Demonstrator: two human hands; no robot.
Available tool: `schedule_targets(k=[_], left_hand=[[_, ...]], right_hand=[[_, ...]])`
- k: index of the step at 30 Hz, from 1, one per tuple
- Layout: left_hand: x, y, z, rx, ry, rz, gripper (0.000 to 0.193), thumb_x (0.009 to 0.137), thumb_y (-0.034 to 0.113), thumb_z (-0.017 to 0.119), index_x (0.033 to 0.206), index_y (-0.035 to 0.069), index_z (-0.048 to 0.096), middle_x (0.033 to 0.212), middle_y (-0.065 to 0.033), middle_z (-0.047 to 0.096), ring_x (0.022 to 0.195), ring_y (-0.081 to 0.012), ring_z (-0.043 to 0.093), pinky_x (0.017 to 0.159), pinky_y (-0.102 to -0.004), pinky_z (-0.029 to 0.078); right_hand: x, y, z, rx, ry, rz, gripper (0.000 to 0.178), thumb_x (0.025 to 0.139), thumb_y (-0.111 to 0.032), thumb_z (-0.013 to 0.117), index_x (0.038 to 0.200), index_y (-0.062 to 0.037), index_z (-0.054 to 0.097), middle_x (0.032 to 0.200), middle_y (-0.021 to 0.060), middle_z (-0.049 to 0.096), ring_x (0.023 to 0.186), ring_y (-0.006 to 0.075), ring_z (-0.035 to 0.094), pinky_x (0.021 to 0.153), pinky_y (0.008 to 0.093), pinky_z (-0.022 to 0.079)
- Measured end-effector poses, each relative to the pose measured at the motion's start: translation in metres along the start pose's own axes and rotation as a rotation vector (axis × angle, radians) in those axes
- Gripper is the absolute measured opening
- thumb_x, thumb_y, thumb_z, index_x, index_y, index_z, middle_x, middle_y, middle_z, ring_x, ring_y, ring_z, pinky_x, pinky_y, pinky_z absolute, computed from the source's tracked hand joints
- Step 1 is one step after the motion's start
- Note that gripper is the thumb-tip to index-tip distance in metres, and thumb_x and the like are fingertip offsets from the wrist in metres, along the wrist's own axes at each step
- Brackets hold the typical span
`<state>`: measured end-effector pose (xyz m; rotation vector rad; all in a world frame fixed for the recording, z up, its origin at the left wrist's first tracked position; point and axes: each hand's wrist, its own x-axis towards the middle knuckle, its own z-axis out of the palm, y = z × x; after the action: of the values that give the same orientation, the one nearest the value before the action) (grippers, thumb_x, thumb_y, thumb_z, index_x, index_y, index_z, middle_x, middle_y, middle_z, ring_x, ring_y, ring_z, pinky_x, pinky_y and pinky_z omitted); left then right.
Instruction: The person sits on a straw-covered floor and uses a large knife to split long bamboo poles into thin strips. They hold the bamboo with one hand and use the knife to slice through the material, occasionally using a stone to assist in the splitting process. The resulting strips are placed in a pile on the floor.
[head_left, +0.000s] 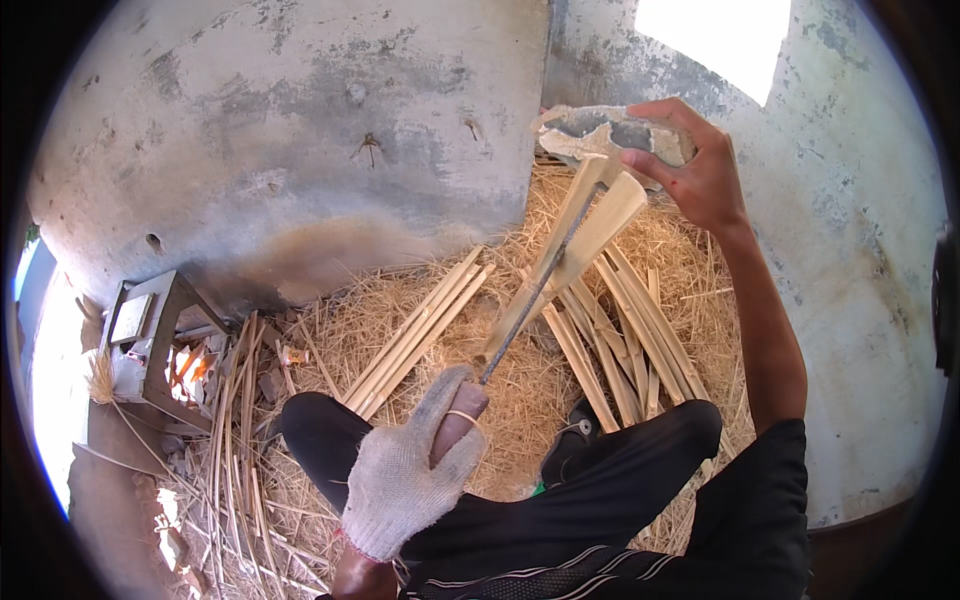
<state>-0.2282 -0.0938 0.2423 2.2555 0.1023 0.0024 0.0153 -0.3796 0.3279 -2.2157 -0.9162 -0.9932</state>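
Note:
My left hand (pixel 405 485), in a pale knitted work glove, is closed round the wooden handle of a long knife (pixel 537 298). The dark, narrow blade points up and away from me. Along it stands a pale bamboo piece (pixel 610 212), parted into two strips that spread at the far end, one on each side of the blade. My bare right hand (pixel 700 165) grips a rough block of stone (pixel 572 124), grey with tan patches. The block is at the far end of the strips; whether it touches them I cannot tell.
Split bamboo strips lie in bundles to the left (pixel 425 325) and right (pixel 650 325) on straw-like shavings (pixel 520 420). A small wooden stool (pixel 165 330) stands far left, near long thin sticks (pixel 240 440). A stained wall (pixel 300 130) rises ahead. My bent legs frame the near side.

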Motion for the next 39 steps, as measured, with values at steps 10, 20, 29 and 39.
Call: schedule_targets(k=[10, 20, 29, 39], left_hand=[[0.006, -0.011, 0.002, 0.025, -0.112, -0.107, 0.056, 0.088, 0.030, 0.069, 0.140, 0.013, 0.054, 0.096, -0.0144, 0.074, 0.082, -0.0373, 0.071, 0.074, -0.0394, 0.058], [0.004, -0.022, 0.036, -0.030, -0.038, -0.049, 0.049, 0.089, 0.038, 0.067, 0.131, 0.014, 0.058, 0.092, -0.0207, 0.071, 0.088, -0.0432, 0.069, 0.076, -0.0474, 0.056], [0.009, -0.029, 0.040, -0.084, -0.071, -0.067, 0.042, 0.088, 0.031, 0.070, 0.120, 0.005, 0.064, 0.087, -0.0204, 0.070, 0.083, -0.0345, 0.072, 0.074, -0.0399, 0.055], [0.014, -0.048, 0.035, -0.054, -0.010, -0.145, 0.037, 0.086, 0.032, 0.072, 0.107, 0.002, 0.069, 0.070, -0.0191, 0.063, 0.060, -0.0310, 0.063, 0.062, -0.0377, 0.050]], right_hand=[[-0.001, 0.004, -0.019, 0.263, 0.150, 0.153, 0.027, 0.089, -0.018, 0.076, 0.111, -0.0055, 0.069, 0.097, 0.0124, 0.075, 0.083, 0.0171, 0.073, 0.067, 0.0289, 0.061], [-0.023, 0.009, 0.004, 0.099, 0.138, -0.146, 0.032, 0.087, -0.018, 0.078, 0.114, -0.0067, 0.067, 0.109, 0.0097, 0.070, 0.097, 0.0215, 0.069, 0.090, 0.0388, 0.058], [-0.017, 0.018, 0.026, -0.069, -0.004, -0.184, 0.027, 0.086, -0.009, 0.076, 0.111, -0.0086, 0.068, 0.106, 0.0111, 0.073, 0.098, 0.0213, 0.071, 0.087, 0.0375, 0.059], [0.029, 0.002, -0.001, 0.187, 0.329, -0.046, 0.033, 0.087, -0.018, 0.078, 0.116, -0.0060, 0.069, 0.106, 0.0094, 0.071, 0.096, 0.0174, 0.068, 0.086, 0.0305, 0.056]])
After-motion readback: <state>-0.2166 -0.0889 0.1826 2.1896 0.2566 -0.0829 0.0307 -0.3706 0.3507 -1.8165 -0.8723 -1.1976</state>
